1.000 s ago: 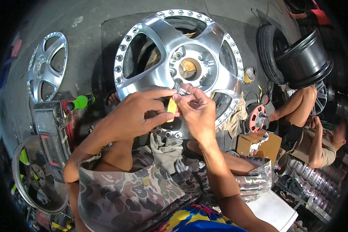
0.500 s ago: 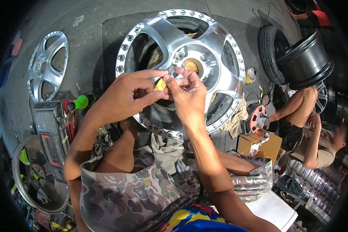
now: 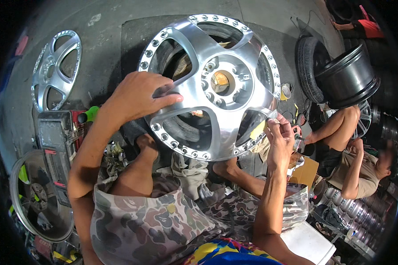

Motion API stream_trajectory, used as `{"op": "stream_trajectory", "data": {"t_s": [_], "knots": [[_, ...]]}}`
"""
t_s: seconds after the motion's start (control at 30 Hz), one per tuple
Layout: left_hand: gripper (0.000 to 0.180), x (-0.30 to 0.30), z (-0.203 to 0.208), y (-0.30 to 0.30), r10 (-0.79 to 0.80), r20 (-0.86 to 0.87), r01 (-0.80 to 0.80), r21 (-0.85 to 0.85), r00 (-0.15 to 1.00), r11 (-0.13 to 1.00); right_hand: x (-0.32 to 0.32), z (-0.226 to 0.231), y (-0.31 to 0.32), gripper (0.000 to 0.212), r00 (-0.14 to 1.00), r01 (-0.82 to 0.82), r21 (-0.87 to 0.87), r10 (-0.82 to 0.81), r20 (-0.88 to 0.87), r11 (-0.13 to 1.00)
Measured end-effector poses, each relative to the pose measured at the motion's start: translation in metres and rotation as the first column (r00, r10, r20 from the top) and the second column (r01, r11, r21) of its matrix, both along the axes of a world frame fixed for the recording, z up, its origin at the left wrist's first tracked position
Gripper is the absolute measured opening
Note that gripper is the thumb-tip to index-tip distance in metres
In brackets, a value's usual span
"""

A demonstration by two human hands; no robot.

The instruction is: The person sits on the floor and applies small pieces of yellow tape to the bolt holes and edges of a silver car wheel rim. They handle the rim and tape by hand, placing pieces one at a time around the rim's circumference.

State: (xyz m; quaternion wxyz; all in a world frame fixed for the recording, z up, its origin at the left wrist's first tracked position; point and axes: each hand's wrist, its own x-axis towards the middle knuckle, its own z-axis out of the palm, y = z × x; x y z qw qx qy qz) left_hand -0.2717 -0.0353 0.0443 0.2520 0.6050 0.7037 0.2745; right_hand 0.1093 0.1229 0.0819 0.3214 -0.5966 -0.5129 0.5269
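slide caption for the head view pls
Left hand on a silver five-spoke wheel face, right hand holding a yellow piece by its rim.

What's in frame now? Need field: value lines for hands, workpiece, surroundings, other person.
left hand: on left spoke of silver wheel face, thumb on top
right hand: pinching yellow piece at lower-right rim
workpiece: silver, spoked, small studs around rim
left side: second silver wheel face
right side: black tire, dark wheel barrel
co-worker: right, seated low
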Motion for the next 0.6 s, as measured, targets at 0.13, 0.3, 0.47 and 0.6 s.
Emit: {"op": "stream_trajectory", "data": {"t_s": [0.13,0.3,0.47,0.6], "knots": [[0.057,0.015,0.006,-0.003,0.054,0.004,-0.053,-0.132,0.999,0.99,-0.011,-0.002,0.012,0.029,0.98,0.048,-0.013,-0.05,-0.192,0.999],[0.057,0.032,0.014,-0.011,0.05,0.186,-0.005,-0.235,0.981,0.972,-0.013,-0.002,0.046,0.028,0.974,-0.005,-0.014,0.001,-0.224,1.0],[0.068,0.063,0.014,-0.021,-0.133,0.464,0.275,-0.254,0.876,0.927,-0.028,-0.004,0.12,0.036,0.951,-0.219,-0.037,0.205,-0.23,0.975],[0.075,0.094,-0.007,-0.023,-0.224,0.742,0.426,-0.091,0.632,0.9,-0.087,0.011,0.131,0.035,0.886,-0.431,0.029,0.43,-0.172,0.902]]}}
